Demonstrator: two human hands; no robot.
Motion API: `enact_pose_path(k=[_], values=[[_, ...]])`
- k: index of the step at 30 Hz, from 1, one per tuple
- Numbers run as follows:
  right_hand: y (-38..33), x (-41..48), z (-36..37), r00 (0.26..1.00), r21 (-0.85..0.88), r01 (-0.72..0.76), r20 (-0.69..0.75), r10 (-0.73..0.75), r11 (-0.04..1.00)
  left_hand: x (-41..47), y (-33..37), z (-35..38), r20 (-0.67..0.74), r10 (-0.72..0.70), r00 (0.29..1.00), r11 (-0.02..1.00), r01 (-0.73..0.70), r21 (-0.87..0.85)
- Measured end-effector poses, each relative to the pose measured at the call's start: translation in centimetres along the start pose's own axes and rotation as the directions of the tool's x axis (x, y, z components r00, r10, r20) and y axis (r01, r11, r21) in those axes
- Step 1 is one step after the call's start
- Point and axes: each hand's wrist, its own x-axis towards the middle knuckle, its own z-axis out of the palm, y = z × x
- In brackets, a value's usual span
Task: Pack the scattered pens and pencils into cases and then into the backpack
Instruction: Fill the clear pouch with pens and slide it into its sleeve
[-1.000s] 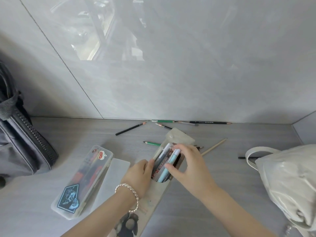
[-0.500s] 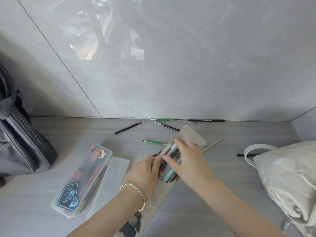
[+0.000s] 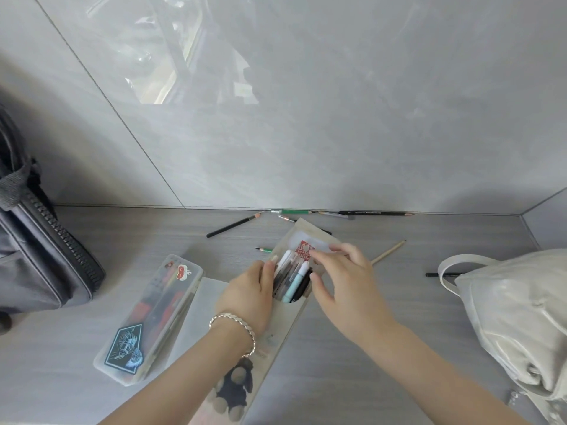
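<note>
Head view: a beige pouch [image 3: 277, 326] lay on the grey table [image 3: 352, 363], its flap [image 3: 310, 237] open toward the wall [image 3: 337, 118]. Pens [image 3: 291, 279] stuck out of its mouth, packed side by side. The left hand [image 3: 248, 297], with a bracelet [image 3: 236, 325] on the wrist, rested against the pouch's left edge, fingers together and touching the pens; whether it gripped the pouch I could not tell. The right hand [image 3: 340, 283] hovered over the pouch's right side, fingers spread apart, fingertips touching the flap, thumb near the pens, clamped on nothing visible.

A clear case [image 3: 147, 317] holding red and dark items lay just left of the pouch, beside its lid [image 3: 199, 314]. Loose pencils remained: a black pencil [image 3: 234, 224] and a green pencil [image 3: 264, 249] behind the pouch, several more along the wall [image 3: 371, 213], a wooden one [image 3: 389, 252] right of the hand. The dark backpack [image 3: 40, 250] stood far left, well apart. A white bag [image 3: 515, 317] sat at right, a dark pencil [image 3: 441, 274] touching its strap.
</note>
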Motion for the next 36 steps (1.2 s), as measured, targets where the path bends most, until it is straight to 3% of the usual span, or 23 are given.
enact_pose_path(k=[5,9,13,15,17,18,20,22,23,26,30,33,36], values=[[0.2,-0.3,0.3,0.992,0.189,-0.115,0.074,0.103,0.975,-0.2,-0.1,0.1,-0.011,0.005,1.000,0.997,-0.004,0.074],[0.9,-0.2,0.2,0.978,0.237,-0.188,0.134,0.159,0.953,-0.4,-0.2,0.2,-0.015,0.016,1.000,0.996,-0.015,0.089],[1.3,-0.1,0.0,0.949,0.367,-0.308,0.188,0.255,0.878,-0.4,-0.3,0.2,-0.015,0.047,0.999,0.989,-0.044,0.139],[1.3,-0.4,0.0,0.965,0.433,-0.257,0.071,0.252,0.864,-0.4,-0.3,0.2,0.005,0.040,0.999,0.993,-0.041,0.107],[1.0,-0.8,0.0,0.931,0.511,-0.246,-0.111,0.347,0.823,-0.2,-0.2,0.1,0.014,0.006,1.000,1.000,-0.007,0.021],[0.9,-0.8,0.1,0.890,0.592,-0.302,-0.105,0.443,0.747,0.0,0.0,0.0,0.009,-0.009,1.000,1.000,0.009,-0.025],[0.5,-0.2,0.1,0.798,0.760,-0.497,0.212,0.564,0.418,0.1,0.5,-0.1,0.000,-0.001,1.000,0.996,0.001,-0.086],[0.1,0.4,0.3,0.734,0.804,-0.592,0.508,0.451,0.058,0.0,1.2,0.0,0.026,0.057,0.998,0.995,-0.055,-0.082],[-0.1,0.7,0.5,0.725,0.804,-0.593,0.553,0.409,-0.036,-0.1,1.5,0.2,0.054,0.102,0.993,0.993,-0.099,-0.058],[-0.5,1.2,1.2,0.675,0.834,-0.533,0.521,0.522,-0.144,-0.5,2.5,0.5,0.115,0.211,0.971,0.977,-0.212,-0.004],[-0.2,1.4,1.6,0.573,0.849,-0.497,0.477,0.667,-0.180,-0.7,2.6,-0.1,0.165,0.211,0.963,0.977,-0.213,-0.008],[0.7,1.7,1.2,0.453,0.855,-0.472,0.445,0.773,-0.216,-1.3,1.1,-0.4,0.243,0.151,0.958,0.955,-0.205,0.214],[1.5,1.9,0.7,0.391,0.867,-0.417,0.441,0.808,-0.271,-2.2,-1.2,-0.3,0.235,0.142,0.962,0.847,-0.241,0.473]])
